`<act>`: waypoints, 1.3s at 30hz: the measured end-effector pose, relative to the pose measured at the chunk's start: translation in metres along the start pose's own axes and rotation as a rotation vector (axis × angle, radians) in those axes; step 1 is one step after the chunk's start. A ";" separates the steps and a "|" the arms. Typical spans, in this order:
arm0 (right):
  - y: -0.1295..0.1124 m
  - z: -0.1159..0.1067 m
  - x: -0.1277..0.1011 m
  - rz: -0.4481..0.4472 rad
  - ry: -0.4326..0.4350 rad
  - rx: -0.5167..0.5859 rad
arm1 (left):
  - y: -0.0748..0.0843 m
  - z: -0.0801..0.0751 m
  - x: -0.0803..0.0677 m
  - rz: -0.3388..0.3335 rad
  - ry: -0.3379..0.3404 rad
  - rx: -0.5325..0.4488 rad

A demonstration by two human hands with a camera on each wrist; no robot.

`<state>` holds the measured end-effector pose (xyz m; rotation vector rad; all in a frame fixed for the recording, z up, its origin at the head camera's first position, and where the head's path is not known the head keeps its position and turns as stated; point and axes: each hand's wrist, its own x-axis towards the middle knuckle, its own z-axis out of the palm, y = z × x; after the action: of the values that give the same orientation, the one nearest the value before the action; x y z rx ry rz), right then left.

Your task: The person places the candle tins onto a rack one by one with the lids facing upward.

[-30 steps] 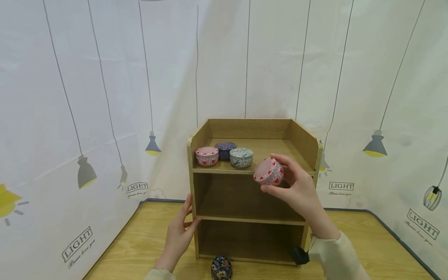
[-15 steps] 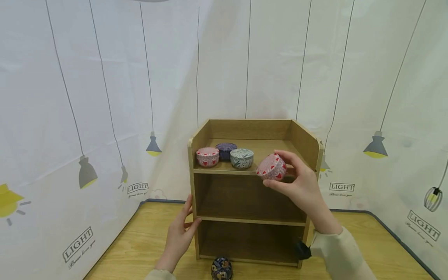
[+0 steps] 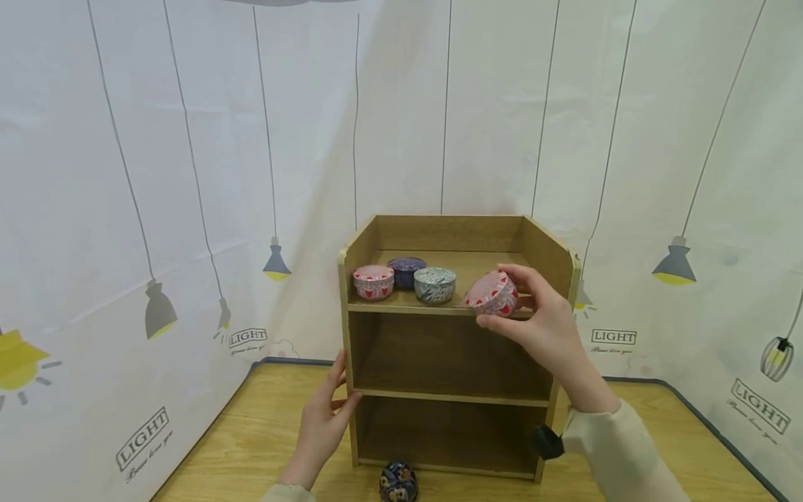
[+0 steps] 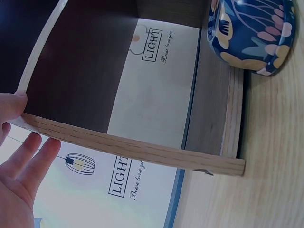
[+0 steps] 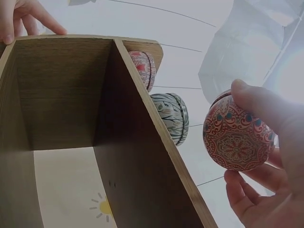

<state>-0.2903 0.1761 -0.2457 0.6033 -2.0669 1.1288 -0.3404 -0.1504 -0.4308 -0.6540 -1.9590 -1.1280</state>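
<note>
In my right hand point(image 3: 546, 321) I hold a round pink tin point(image 3: 492, 293) with red hearts, pinched between thumb and fingers and tilted, at the front of the top shelf. The right wrist view shows the patterned base of this tin point(image 5: 239, 137). My left hand point(image 3: 323, 418) holds the left side panel of a small wooden shelf unit point(image 3: 448, 399), thumb at its front edge and fingers along the outer face. On the top shelf stand another pink heart tin point(image 3: 373, 284), a purple tin point(image 3: 406, 269) behind it, and a pale green leaf-patterned tin point(image 3: 434, 286).
A navy flowered tin point(image 3: 398, 482) sits on the wooden table point(image 3: 276, 401) before the unit's lower left front. Raised panels edge the top shelf at the back and sides. White printed sheets point(image 3: 401, 104) enclose the table. A black piece point(image 3: 548, 442) hangs at the right cuff.
My right hand has moved the pink tin slightly right and up, turning it so its lid tips further upward. The left hand stays at the side panel.
</note>
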 end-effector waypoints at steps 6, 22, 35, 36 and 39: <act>-0.003 -0.002 0.004 0.001 0.004 -0.017 | -0.002 0.001 0.000 0.015 0.008 0.005; 0.002 -0.008 0.020 0.099 -0.067 -0.071 | -0.001 0.000 -0.001 0.013 0.010 0.000; 0.009 -0.005 0.026 0.128 -0.108 -0.112 | -0.001 0.000 0.000 0.003 -0.004 -0.005; 0.009 -0.006 0.026 0.129 -0.111 -0.116 | -0.002 0.000 0.000 0.008 -0.002 -0.007; 0.009 -0.007 0.029 0.127 -0.117 -0.130 | -0.002 0.000 0.000 0.018 0.007 -0.011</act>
<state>-0.3126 0.1846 -0.2261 0.4914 -2.2869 1.0405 -0.3423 -0.1512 -0.4317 -0.6715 -1.9385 -1.1297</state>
